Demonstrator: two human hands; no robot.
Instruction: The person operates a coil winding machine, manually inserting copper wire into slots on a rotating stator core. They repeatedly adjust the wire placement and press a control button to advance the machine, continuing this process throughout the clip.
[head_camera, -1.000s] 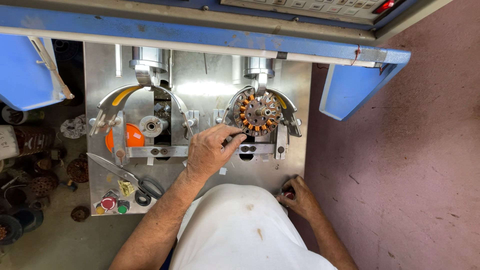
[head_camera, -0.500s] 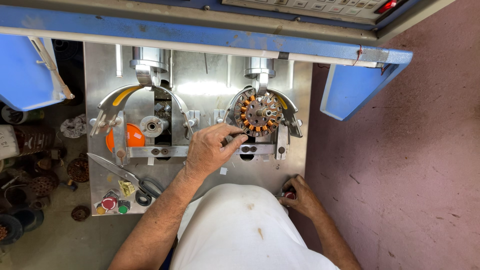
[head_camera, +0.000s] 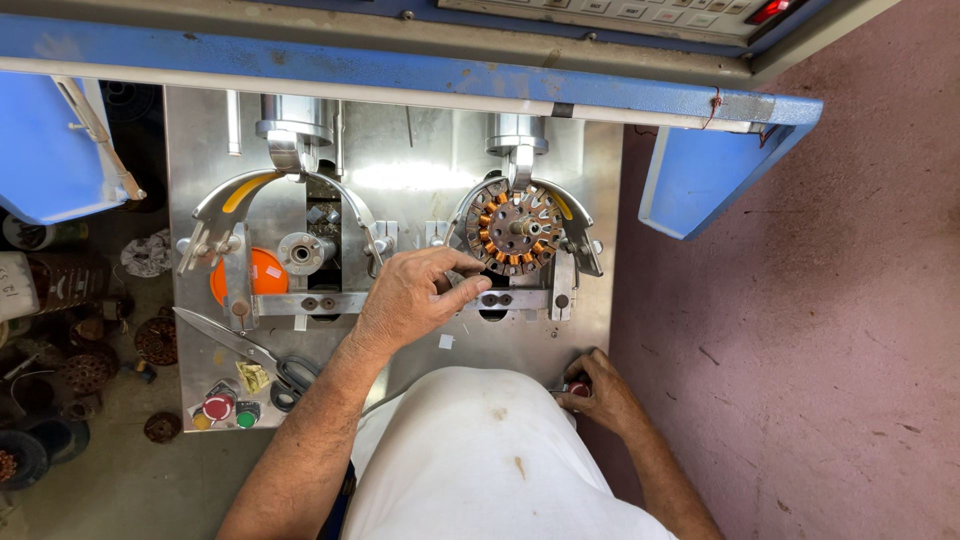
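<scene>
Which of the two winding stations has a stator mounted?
The right station: a round stator with copper coils sits on it, by the left hand. The left station shows only a bare spindle.

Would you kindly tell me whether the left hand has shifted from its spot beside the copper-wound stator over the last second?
No. The left hand stays by the round copper-wound stator, its fingertips at the stator's lower-left edge as before.

I see long steel scissors with dark handles (head_camera: 250, 352) lying beside round red and green push buttons (head_camera: 228, 410) and an orange disc (head_camera: 258, 277) behind the empty left spindle (head_camera: 301, 252).
</scene>
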